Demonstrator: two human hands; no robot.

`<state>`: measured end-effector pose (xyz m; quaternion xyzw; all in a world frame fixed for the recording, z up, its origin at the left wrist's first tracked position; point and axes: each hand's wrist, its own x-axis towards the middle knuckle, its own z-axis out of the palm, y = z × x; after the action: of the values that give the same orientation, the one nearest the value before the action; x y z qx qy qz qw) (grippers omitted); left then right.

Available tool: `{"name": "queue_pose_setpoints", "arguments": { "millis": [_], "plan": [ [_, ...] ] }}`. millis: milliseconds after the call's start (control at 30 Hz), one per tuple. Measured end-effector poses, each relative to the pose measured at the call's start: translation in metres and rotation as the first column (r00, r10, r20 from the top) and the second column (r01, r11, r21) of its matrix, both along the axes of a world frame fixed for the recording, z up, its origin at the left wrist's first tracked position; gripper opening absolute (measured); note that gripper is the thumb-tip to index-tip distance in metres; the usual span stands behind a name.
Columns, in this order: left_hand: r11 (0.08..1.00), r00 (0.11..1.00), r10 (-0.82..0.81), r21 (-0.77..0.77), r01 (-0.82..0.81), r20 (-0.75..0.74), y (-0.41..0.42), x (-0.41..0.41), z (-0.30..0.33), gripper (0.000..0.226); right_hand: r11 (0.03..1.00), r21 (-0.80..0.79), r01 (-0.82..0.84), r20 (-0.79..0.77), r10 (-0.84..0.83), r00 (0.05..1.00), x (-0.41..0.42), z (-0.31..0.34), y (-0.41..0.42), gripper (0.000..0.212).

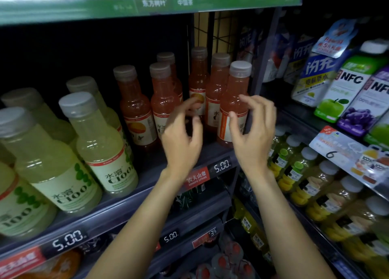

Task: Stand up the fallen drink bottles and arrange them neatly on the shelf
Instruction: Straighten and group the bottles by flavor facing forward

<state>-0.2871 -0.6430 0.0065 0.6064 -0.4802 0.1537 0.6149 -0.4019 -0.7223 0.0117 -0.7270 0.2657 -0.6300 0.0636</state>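
- Shelf [117, 210]: dark, with price strips along its front edge reading 5.00; it carries two groups of drink bottles, all upright.
- Yellow-green bottles [101, 146]: left half of the shelf, grey caps, cream labels marked C100, standing in rows front to back.
- Orange-pink bottles [136, 110]: right half of the shelf, six visible, grey caps, white and orange labels. The front right bottle [234, 102] stands nearest the shelf's right upright (its label is turned sideways, orange band facing out).
- Left hand [182, 139]: raised in front of the orange-pink group, fingers loosely curled and spread, holding nothing; fingertips are blurred.
- Right hand [253, 131]: raised just in front and to the right of the front right bottle, thumb and fingers apart in a loose curve, gripping nothing. Whether the thumb touches the label cannot be told.
- Juice cartons [349, 87]: neighbouring shelf at right, marked NFC, with apple and grape pictures.
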Motion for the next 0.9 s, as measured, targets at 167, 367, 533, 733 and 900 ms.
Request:
{"name": "queue_pose_setpoints", "arguments": {
  "millis": [167,367,533,733,900],
  "plan": [
    [0.957,0.953,0.290,-0.047,-0.286,0.094,0.019,0.023,-0.011,0.051,0.941,0.212,-0.264,-0.206,0.307,0.929,0.052,0.000,0.019,0.040],
    [0.995,0.971,0.096,0.056,-0.086,-0.217,0.028,0.038,-0.012,0.055,0.699,0.570,-0.432,-0.077,0.568,0.819,0.105,-0.003,0.019,0.084],
    [0.997,0.956,0.012,0.075,0.011,-0.292,0.032,0.040,-0.008,0.049,0.708,0.589,-0.390,-0.081,0.531,0.843,0.103,-0.006,0.024,0.073],
    [0.998,0.955,-0.010,0.064,0.030,-0.298,0.018,0.042,-0.009,0.037,0.864,0.453,-0.222,-0.112,0.302,0.947,0.059,-0.014,0.027,0.079],
    [0.985,0.967,-0.099,0.115,0.128,-0.234,-0.013,0.045,0.003,0.041,0.863,0.468,-0.191,-0.028,0.231,0.973,0.029,-0.012,0.038,0.079]
  ]
}}
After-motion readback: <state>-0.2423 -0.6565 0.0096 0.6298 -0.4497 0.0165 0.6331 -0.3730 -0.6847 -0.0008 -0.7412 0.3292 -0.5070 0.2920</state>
